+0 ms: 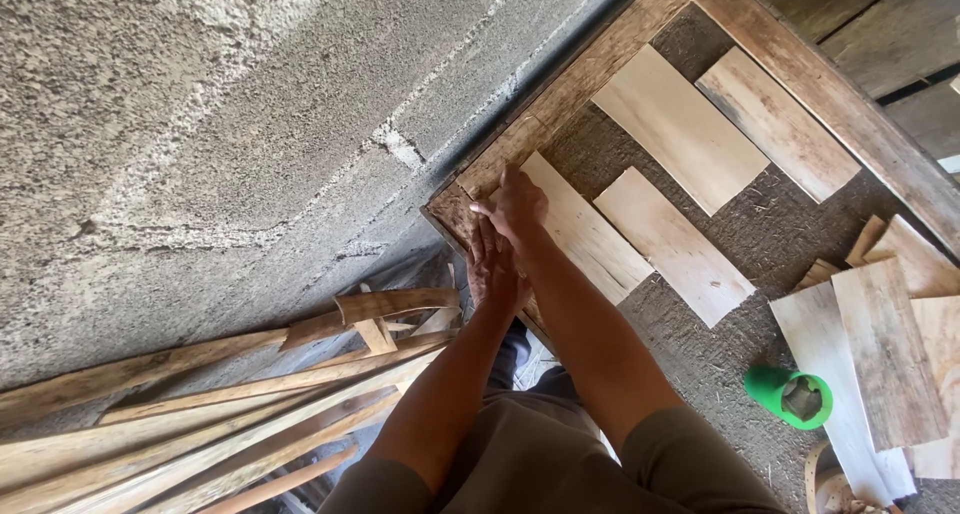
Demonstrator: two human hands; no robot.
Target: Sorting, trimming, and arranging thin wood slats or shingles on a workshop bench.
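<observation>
Right hand [515, 206] flat, fingers spread, on pale wood strip [585, 229] | left hand [495, 269] at 7 o'clock, open on frame [455, 214] corner | green cup [790, 394] well apart

Both hands [505, 239] outstretched, fingers [487, 210] flat

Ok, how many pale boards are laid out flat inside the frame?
4. One under the right hand at the frame corner, one beside it, and two further along. The loose pile by the green cup may hide more.
</observation>
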